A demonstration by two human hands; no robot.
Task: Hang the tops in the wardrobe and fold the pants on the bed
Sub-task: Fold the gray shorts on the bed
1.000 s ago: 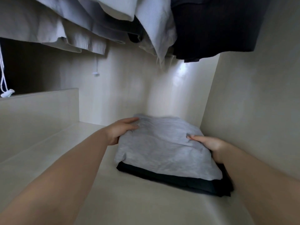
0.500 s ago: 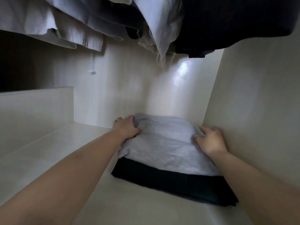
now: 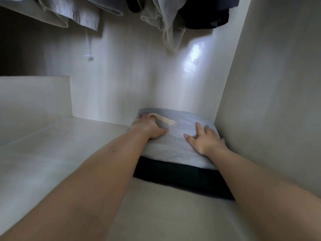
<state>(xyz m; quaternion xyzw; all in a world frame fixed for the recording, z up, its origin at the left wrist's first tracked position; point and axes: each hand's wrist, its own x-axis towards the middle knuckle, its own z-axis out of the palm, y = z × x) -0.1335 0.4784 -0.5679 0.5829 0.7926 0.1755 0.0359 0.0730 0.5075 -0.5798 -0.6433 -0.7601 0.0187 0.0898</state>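
Folded grey pants, soft and creased, stacked on dark folded pants, right hand spread flat on top, left hand gripping the left edge, smooth pale wardrobe shelf.

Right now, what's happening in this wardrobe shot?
A person is settling a stack of folded clothes on the wardrobe shelf, in the corner by the right wall. The folded grey garment lies on top of a folded dark garment. The right hand presses flat on the grey one with fingers spread. The left hand rests at its far left edge, near a pale drawstring. Hung tops dangle overhead.
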